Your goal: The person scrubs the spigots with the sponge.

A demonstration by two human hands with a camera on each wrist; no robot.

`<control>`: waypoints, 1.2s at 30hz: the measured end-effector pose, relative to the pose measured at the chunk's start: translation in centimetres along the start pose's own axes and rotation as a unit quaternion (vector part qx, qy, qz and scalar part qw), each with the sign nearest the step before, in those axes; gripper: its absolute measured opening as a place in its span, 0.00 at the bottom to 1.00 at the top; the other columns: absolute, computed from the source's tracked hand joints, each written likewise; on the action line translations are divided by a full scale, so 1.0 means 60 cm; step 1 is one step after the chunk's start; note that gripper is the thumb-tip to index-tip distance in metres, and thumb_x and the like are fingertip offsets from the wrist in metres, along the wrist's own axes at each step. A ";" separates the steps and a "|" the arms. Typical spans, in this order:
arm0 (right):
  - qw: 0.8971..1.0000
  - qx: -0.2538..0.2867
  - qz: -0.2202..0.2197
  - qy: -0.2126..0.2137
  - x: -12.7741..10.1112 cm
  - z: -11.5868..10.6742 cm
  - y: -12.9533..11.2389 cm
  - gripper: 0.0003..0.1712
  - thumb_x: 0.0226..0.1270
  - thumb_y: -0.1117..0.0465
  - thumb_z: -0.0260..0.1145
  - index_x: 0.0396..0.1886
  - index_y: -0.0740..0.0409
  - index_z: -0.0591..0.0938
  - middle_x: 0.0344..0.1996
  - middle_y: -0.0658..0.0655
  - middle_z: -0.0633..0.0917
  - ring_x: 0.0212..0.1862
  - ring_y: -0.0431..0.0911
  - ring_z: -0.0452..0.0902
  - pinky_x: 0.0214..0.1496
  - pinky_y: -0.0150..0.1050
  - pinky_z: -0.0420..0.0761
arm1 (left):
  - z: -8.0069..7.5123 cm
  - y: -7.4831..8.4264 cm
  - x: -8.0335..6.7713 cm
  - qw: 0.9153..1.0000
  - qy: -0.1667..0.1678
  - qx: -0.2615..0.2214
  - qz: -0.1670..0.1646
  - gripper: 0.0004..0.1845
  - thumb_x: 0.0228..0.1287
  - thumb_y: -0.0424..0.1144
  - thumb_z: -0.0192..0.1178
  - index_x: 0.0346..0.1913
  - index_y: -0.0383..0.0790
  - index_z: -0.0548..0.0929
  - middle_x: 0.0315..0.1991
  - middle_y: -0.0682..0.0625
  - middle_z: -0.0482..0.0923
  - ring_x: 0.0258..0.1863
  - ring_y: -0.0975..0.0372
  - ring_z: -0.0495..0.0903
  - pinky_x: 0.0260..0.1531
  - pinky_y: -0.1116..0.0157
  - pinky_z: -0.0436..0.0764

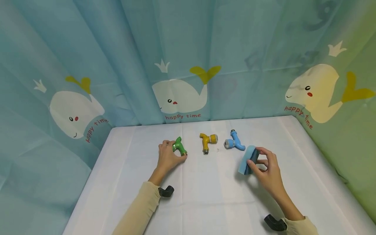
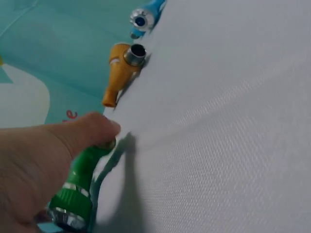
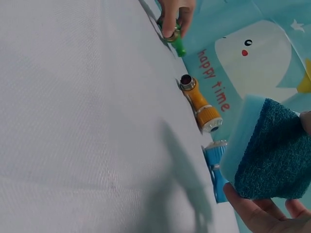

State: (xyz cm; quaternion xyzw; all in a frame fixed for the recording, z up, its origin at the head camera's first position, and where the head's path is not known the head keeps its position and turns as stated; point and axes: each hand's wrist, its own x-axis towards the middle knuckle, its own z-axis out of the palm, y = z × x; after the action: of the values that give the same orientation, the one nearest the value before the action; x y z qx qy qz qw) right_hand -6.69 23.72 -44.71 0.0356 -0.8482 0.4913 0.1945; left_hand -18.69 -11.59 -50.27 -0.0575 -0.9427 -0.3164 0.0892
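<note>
Head view: left hand [image 1: 166, 159] grips green tap [image 1: 179, 146] on the table [image 1: 205, 195]; right hand [image 1: 268, 171] pinches sponge [image 1: 248, 160]. Tap likely rigid, light, slippery; hold its body. Sponge soft.

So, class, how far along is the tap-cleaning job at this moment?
Nothing looks cleaned yet. In hand: the left hand grips the green tap, and the right hand holds the blue sponge upright on the white table, not touching any tap. Probably left: wiping the green tap, then the yellow tap and blue tap, which lie untouched.
</note>
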 end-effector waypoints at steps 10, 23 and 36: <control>1.000 0.018 -0.003 -0.017 0.007 0.021 0.053 0.38 0.64 0.69 0.74 0.73 0.54 0.71 0.59 0.59 0.70 0.43 0.32 0.79 0.41 0.24 0.81 | -0.039 0.026 -0.025 0.992 0.033 -0.091 0.081 0.44 0.42 0.48 0.85 0.65 0.37 0.79 0.62 0.41 0.71 0.58 0.47 0.71 0.55 0.45 0.79; 0.981 0.129 -0.087 -0.114 0.058 0.088 -0.045 0.37 0.66 0.72 0.72 0.72 0.52 0.73 0.62 0.56 0.73 0.49 0.44 0.82 0.45 0.37 0.87 | -0.082 0.089 -0.059 0.948 -0.008 -0.234 0.214 0.45 0.44 0.37 0.84 0.69 0.44 0.76 0.65 0.48 0.70 0.59 0.56 0.76 0.59 0.51 0.81; 0.964 0.166 -0.137 -0.156 0.084 0.149 -0.087 0.34 0.63 0.75 0.73 0.69 0.58 0.77 0.67 0.62 0.72 0.50 0.57 0.81 0.44 0.45 0.89 | -0.084 0.110 -0.063 0.897 -0.058 -0.387 0.204 0.44 0.47 0.24 0.80 0.71 0.36 0.73 0.68 0.42 0.68 0.65 0.51 0.72 0.61 0.57 0.79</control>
State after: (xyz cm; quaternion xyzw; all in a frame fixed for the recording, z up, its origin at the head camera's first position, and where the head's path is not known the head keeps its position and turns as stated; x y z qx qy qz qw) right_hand -12.66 14.09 -42.54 0.2591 -0.7615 0.5826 0.1164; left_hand -13.25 -9.61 -43.21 -0.2966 -0.7167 -0.6276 0.0673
